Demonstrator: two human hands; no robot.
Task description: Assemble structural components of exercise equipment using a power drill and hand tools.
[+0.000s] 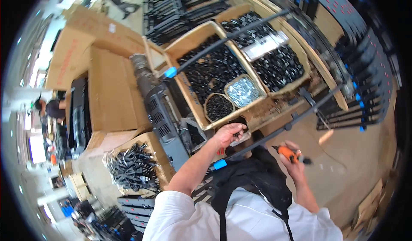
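My left hand (231,134) is closed in a pinch just below the near edge of a cardboard box (195,111); what its fingertips hold is too small to name. My right hand (294,166) wraps round an orange and black electric screwdriver (288,154), held out to the right of my body. Between my hands runs the near tube (274,133) of a black metal frame with blue end caps. Its far tube (240,32) lies across the boxes. In the box are black small parts, a tub of silver screws (243,92) and a tub of dark screws (219,107).
A second box (281,69) of black parts stands to the right, a silver bar (266,46) on it. Large open cartons (113,95) and a box of bundled black cables (134,168) are on the left. Black frames (184,9) are stacked beyond; dark slatted parts (365,86) stand right. Another person (55,108) is far left.
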